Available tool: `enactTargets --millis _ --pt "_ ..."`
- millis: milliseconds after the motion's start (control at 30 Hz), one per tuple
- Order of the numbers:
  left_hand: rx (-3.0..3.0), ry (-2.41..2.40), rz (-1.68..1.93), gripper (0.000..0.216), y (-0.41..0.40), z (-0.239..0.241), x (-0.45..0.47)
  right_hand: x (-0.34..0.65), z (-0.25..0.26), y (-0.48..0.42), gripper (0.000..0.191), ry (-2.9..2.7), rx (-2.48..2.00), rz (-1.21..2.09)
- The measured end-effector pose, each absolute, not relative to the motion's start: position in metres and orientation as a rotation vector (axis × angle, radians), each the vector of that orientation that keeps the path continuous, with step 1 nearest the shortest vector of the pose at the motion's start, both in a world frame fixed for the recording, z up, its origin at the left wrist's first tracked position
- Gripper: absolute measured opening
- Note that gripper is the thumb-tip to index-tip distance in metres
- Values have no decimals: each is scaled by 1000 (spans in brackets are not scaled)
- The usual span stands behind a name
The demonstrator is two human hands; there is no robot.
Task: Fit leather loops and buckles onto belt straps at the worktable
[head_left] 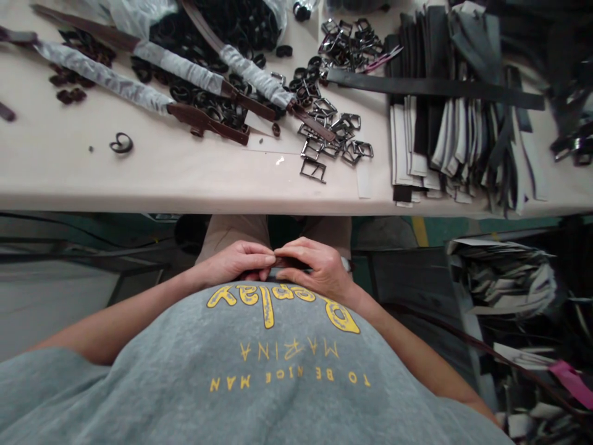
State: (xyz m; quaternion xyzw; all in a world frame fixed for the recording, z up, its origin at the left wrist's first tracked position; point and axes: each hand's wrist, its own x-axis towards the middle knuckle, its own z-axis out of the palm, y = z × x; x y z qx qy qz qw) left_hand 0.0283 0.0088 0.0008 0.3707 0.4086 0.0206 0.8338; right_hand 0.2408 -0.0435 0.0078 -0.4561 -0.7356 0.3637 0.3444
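Pinching brown strip (291,262), mostly hidden, with curled left hand (248,259) and half-closed right hand (322,264) | Best kept flat and steady at fingertips

Belt-making workshop, pale worktable (185,170), loose metal buckles (332,147), heaped black loops (250,28), stacked dark straps (425,127)

A pale-covered table (185,176) stands over a green floor (443,231) marked with a yellow stripe (420,231)
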Motion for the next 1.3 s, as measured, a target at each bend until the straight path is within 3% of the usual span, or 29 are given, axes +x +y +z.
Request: enactTargets --millis 300,767,1300 --pt "756 920 161 30 13 7 24 243 8 -44 19 -1862 -1303 819" --pt "809 970 224 30 9 9 20 241 7 -46 18 -1732 -1291 906" --pt "875 968 208 34 3 4 26 237 6 -48 15 -1954 -1274 752"
